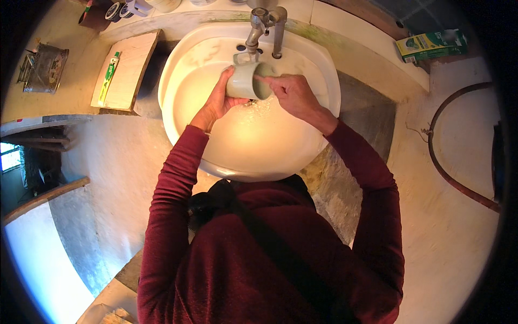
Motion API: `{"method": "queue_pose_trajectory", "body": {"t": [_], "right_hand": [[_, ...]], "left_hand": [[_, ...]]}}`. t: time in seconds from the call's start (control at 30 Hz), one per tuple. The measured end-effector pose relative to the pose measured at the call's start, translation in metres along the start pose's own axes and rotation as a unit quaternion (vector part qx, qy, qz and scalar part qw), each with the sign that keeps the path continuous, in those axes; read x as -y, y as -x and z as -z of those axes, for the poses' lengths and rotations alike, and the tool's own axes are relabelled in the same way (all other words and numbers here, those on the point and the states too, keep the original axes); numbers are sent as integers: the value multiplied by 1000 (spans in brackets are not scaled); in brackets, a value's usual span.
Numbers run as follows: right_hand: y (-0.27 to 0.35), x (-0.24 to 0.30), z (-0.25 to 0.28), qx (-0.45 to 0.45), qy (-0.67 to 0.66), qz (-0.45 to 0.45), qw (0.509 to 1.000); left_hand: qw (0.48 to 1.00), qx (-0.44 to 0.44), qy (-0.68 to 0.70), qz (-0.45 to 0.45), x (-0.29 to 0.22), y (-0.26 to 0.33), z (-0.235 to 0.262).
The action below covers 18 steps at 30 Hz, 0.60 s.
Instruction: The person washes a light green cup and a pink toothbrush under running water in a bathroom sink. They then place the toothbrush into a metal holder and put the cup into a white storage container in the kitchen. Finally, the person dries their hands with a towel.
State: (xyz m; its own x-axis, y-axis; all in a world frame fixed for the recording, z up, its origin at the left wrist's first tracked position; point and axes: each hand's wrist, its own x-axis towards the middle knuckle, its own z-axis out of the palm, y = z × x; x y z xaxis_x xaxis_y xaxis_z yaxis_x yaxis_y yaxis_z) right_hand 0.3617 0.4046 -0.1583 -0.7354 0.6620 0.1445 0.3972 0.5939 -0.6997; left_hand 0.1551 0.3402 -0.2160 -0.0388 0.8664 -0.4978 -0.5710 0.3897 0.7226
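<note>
A pale, light-coloured cup (241, 82) is tilted on its side over the white washbasin (178, 102), its mouth turned to the right. My left hand (217, 101) is wrapped round its left side and underside. At the mouth is my right hand (297, 95), with fingers reaching to the rim and partly inside, the others curled. The metal tap (259, 21) stands just behind the cup, its spout close above it. Water (259, 108) splashes into the basin below the cup.
On the left, a toothpaste tube (109, 78) lies on a light board (137, 54), beside a wire basket (46, 67). A green and yellow box (431, 46) rests on the right ledge. A dark hose (445, 173) curves along the right wall. Small containers (125, 9) line the back ledge.
</note>
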Motion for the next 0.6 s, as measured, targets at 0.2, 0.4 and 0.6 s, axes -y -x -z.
{"method": "queue_pose_trajectory", "body": {"t": [0.2, 0.4, 0.6], "right_hand": [[15, -22, -23, 97, 22, 44, 994], [21, -21, 7, 58, -289, -173, 940], [47, -43, -30, -48, -176, -120, 976]], "left_hand": [[994, -14, -108, -26, -13, 2, -3], [992, -85, -37, -89, -15, 13, 8], [975, -140, -56, -161, -12, 24, 18]]}}
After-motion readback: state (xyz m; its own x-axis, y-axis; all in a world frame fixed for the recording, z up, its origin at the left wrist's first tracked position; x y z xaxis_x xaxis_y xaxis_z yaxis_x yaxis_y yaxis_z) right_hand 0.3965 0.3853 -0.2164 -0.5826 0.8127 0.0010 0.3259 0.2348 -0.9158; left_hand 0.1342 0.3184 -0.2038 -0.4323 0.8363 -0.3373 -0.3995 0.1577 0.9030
